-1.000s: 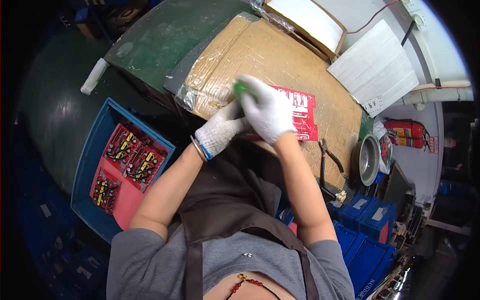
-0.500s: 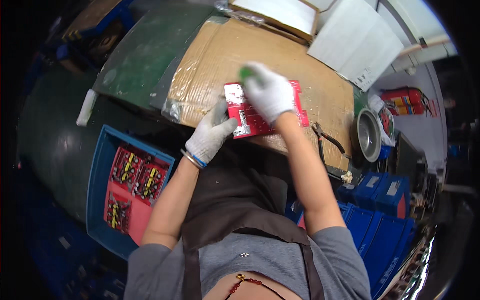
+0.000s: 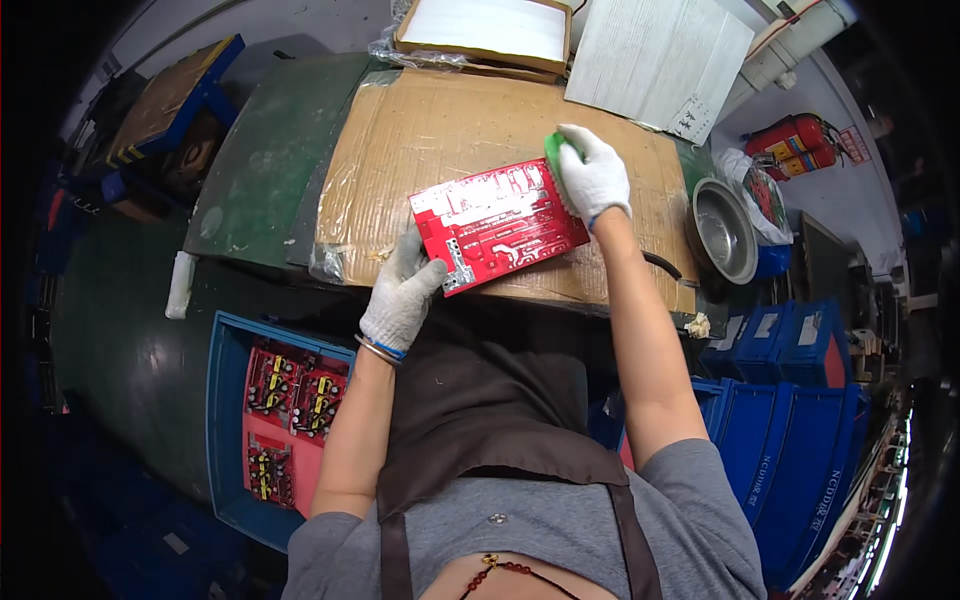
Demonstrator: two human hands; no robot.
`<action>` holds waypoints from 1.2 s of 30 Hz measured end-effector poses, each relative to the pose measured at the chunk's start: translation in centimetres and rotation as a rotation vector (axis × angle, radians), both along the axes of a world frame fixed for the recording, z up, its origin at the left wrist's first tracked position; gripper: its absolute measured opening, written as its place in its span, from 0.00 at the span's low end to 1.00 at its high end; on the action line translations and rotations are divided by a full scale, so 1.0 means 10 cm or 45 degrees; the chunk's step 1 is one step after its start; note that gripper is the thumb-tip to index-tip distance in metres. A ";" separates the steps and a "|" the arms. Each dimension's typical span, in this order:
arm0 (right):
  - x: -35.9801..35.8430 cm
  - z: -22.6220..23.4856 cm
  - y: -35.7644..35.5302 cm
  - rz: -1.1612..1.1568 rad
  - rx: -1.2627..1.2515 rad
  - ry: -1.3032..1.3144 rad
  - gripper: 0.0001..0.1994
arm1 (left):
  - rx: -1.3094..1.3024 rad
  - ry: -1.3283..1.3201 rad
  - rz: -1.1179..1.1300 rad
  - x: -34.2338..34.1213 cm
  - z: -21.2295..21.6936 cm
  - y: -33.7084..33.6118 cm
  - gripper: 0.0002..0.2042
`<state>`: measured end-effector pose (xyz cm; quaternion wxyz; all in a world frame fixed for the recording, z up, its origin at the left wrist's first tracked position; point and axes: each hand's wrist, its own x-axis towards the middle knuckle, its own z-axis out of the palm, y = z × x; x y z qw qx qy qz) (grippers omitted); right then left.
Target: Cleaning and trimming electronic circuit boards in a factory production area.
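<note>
A red circuit board (image 3: 500,225) with silvery solder traces faces up, tilted a little, over the near part of the cardboard. My left hand (image 3: 400,290), in a white knit glove, pinches its lower left corner, thumb on top and the other fingers partly hidden beneath. My right hand (image 3: 595,175), gloved too, is closed on a green brush (image 3: 556,165) at the board's far right edge. Most of the brush is hidden by the board and the glove.
Flattened cardboard (image 3: 400,130) covers the green workbench (image 3: 265,170). A metal bowl (image 3: 722,230) stands at the right. At lower left, a blue bin (image 3: 228,440) holds several populated red boards (image 3: 320,400). Blue crates (image 3: 800,460) stand at lower right, and a black handle shows near my right forearm.
My right hand and the brush have moved from over the board's middle to its right edge, uncovering the solder traces. The camera view has shifted, and my left hand keeps its hold on the board.
</note>
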<state>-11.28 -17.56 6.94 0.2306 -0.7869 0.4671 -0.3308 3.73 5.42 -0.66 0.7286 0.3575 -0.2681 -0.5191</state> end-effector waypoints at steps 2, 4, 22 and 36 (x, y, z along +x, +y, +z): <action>-0.05 -0.16 0.07 0.031 0.044 -0.087 0.15 | 0.032 -0.025 -0.002 0.01 0.00 -0.01 0.32; 0.15 -0.19 0.70 0.206 -0.060 0.031 0.13 | 0.035 -0.072 0.043 0.05 -0.08 0.04 0.30; -0.04 -0.49 1.78 0.563 -0.582 -0.152 0.21 | 0.119 0.011 0.103 0.01 0.07 -0.54 0.50; -0.28 -0.29 1.71 0.470 -0.297 0.029 0.15 | -0.053 0.269 0.109 -0.03 0.01 -0.47 0.48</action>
